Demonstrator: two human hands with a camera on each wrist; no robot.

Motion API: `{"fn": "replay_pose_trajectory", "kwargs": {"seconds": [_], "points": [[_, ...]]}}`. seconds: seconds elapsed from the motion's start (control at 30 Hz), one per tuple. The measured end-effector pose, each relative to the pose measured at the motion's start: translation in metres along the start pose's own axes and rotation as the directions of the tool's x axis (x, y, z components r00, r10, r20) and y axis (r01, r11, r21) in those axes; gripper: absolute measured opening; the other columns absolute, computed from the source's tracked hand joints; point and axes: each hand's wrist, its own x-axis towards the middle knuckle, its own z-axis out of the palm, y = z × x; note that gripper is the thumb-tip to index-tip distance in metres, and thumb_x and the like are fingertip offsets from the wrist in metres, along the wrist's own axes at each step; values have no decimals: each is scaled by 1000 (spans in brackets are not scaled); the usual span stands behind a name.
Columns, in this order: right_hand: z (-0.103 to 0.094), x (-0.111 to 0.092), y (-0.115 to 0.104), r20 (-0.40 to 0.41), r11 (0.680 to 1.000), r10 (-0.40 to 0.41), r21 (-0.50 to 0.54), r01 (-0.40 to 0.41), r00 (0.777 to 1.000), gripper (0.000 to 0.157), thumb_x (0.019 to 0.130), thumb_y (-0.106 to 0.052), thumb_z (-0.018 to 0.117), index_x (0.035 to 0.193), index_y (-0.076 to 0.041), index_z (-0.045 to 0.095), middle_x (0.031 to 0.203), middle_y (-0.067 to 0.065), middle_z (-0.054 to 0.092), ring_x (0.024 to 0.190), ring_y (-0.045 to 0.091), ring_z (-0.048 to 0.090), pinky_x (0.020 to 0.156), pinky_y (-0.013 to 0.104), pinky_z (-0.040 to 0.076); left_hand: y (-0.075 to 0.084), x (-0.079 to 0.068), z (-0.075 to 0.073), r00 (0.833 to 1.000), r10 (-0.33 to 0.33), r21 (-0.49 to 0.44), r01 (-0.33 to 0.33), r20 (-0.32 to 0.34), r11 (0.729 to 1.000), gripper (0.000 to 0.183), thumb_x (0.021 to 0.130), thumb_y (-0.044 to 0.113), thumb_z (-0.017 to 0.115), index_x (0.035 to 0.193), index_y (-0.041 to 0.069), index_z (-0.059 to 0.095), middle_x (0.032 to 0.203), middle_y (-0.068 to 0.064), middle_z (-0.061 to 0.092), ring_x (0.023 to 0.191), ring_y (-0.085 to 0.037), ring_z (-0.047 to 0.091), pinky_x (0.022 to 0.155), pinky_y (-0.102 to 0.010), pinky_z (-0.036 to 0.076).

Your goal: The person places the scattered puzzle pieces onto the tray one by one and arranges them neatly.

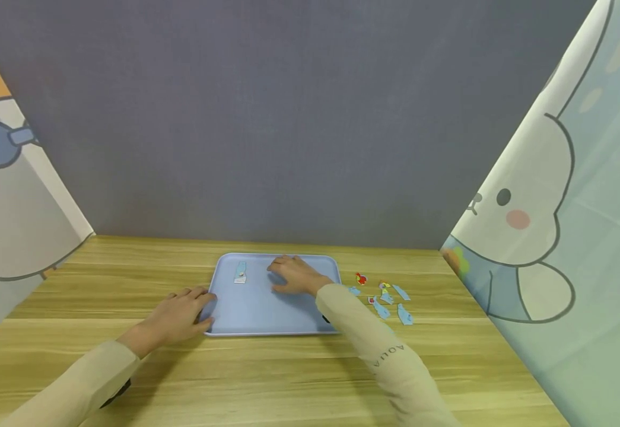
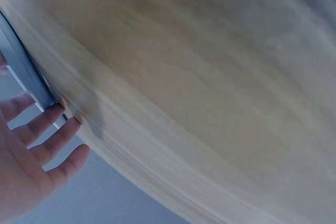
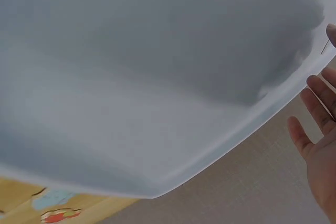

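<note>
- The left hand (image 1: 178,314) sits at the left edge of a pale blue, rectangular tray with rounded corners (image 1: 256,308); its fingers are spread and relaxed against the rim, touching it with the grip released.
- The right hand (image 1: 298,276) is over the back part of the tray, right of its middle, its fingers loosely extended toward the left; in the right wrist view the thumb and index finger are partly cut off by the frame, so whether they grasp anything cannot be told.
- A flat, narrow light-blue and white piece (image 1: 240,272) lies inside the tray, near the back left corner, apart from both hands.
- At least 6 small flat pieces lie loose on the wood-grain table (image 1: 267,379), just beside the tray's right side. Among them are a red piece with bits of other colours (image 1: 361,279), a yellow and light-blue piece (image 1: 386,292) and a plain-looking light-blue piece (image 1: 405,315).
- Both arms wear beige sleeves (image 1: 379,356); dark letters run across the right one.
- Behind the table stands a dark grey wall (image 1: 288,118), with a cartoon-printed panel (image 1: 544,196) on the right.
</note>
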Motion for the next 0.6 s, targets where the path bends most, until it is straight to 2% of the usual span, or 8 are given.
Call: {"fn": "replay_pose_trajectory", "kwargs": {"seconds": [0.6], "points": [[4,-33,25,-30,1000,1,27,0,1000,47,86,-36,61,126,-13,53,129,2,53,126,23,43,103,53,33,-1,0,1,1000,1,-5,-1,-10,1000,49,80,35,65,117,4,58,120,-20,56,106,-41,55,78,-59,46]]}}
